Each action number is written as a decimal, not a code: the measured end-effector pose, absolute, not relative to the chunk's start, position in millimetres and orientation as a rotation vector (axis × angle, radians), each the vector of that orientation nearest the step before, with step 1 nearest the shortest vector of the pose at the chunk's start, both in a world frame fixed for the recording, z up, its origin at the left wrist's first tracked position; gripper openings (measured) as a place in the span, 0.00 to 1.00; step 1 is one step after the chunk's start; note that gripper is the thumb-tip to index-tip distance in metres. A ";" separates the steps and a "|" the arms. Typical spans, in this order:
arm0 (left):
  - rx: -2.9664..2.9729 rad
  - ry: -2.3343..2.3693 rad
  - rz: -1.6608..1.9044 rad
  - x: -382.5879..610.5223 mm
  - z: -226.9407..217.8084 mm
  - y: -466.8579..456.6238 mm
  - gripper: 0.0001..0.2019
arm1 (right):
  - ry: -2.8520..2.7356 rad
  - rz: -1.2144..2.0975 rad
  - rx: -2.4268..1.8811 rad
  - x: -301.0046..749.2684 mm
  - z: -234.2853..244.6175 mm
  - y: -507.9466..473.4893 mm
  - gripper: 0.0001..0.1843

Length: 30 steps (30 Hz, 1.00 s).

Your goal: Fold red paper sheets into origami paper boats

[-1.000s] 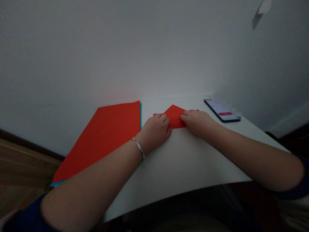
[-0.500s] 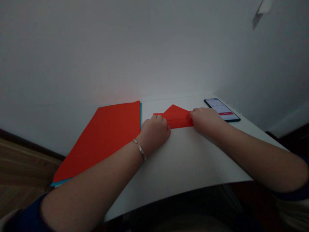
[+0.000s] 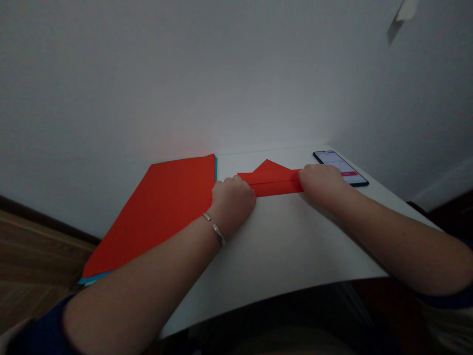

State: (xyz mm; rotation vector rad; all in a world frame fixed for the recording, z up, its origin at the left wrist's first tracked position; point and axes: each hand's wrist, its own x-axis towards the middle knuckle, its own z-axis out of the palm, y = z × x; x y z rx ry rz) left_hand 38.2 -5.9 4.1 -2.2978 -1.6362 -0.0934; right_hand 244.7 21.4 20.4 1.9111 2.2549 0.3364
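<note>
A folded sheet of red paper (image 3: 275, 182) lies on the white table, with a crease along its length and a triangular peak on its far side. My left hand (image 3: 233, 201) is closed on its left end, the thumb along the near edge; a metal bracelet circles that wrist. At the opposite end my right hand (image 3: 320, 181) grips the paper with curled fingers. Both ends of the paper are partly hidden by my hands.
A stack of large coloured sheets (image 3: 166, 197), red on top with blue beneath, lies left of my left hand. Beyond my right hand a phone (image 3: 340, 165) with its screen lit rests near the table's right edge. A wall (image 3: 236, 74) rises behind the white table (image 3: 288, 246).
My hands have slid slightly apart along the folded paper, the left one leftward and the right one rightward. The paper has shifted a little to the right.
</note>
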 end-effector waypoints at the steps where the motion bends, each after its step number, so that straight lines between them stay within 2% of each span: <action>1: -2.302 -1.633 -0.090 37.7 3.9 -5.5 0.17 | 2.251 0.335 1.895 244.9 20.8 21.5 0.18; 6: -2.301 -1.603 -0.110 35.9 3.1 -3.4 0.16 | 2.235 0.340 1.897 245.9 22.4 20.5 0.20; 13: -2.589 -1.226 -0.201 28.9 -4.8 10.4 0.14 | 2.372 0.473 1.811 247.8 15.3 19.3 0.18; 21: -2.647 -1.367 -0.303 21.7 -9.7 14.5 0.14 | 2.231 0.421 1.949 248.6 19.8 23.1 0.18; 26: -2.655 -1.372 -0.298 20.8 -8.6 13.5 0.14 | 2.156 0.383 2.020 255.9 19.5 28.4 0.23; 30: -2.671 -1.362 -0.318 20.1 -9.3 13.6 0.14 | 2.299 0.364 2.056 263.7 7.8 36.5 0.28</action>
